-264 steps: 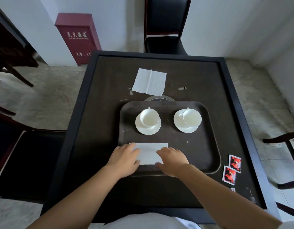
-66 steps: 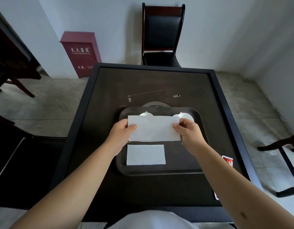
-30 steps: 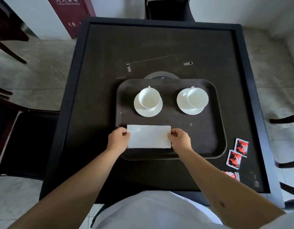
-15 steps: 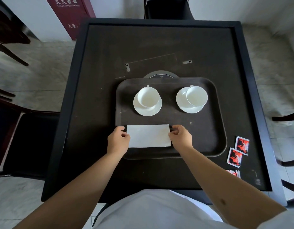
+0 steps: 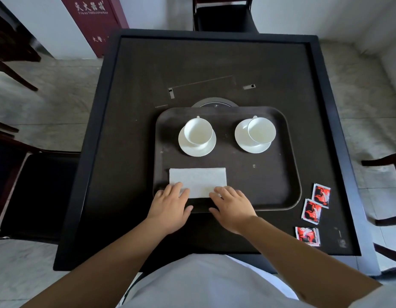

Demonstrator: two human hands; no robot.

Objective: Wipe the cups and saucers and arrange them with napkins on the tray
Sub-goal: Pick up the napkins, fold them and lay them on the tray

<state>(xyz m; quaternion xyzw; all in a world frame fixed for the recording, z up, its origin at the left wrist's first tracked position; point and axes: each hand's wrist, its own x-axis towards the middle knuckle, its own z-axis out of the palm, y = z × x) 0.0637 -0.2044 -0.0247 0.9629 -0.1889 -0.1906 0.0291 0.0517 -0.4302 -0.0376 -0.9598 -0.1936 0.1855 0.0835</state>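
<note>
Clearly both palms are down flat: the left hand (image 5: 169,206) and the right hand (image 5: 231,206) lie with fingers spread and extended, gripping nothing, their fingertips pressing the near edge of the folded napkin (image 5: 198,182). That napkin sits just ahead of the fingertips, on the near left part of the tray (image 5: 281,196), and whether it is one sheet or two stacked I cannot tell from this angle. Further out beyond the left hand stands one cup (image 5: 198,131) on its saucer (image 5: 197,144); beyond and a little outward of the right hand stands the other cup (image 5: 261,130), set off-centre on its saucer (image 5: 251,141). Off to the outer side of the right hand, on the table (image 5: 125,152), lie three red sachets (image 5: 312,211). I judge this to be the smoothing of the napkin, late in the arranging. The risks are small but real: dragging the fingers back toward the body could pull the paper askew or over the tray's lip, and lifting damp fingertips may peel a corner up. Pushing forward hard could also slide the tray and rattle the off-centre cup.
</note>
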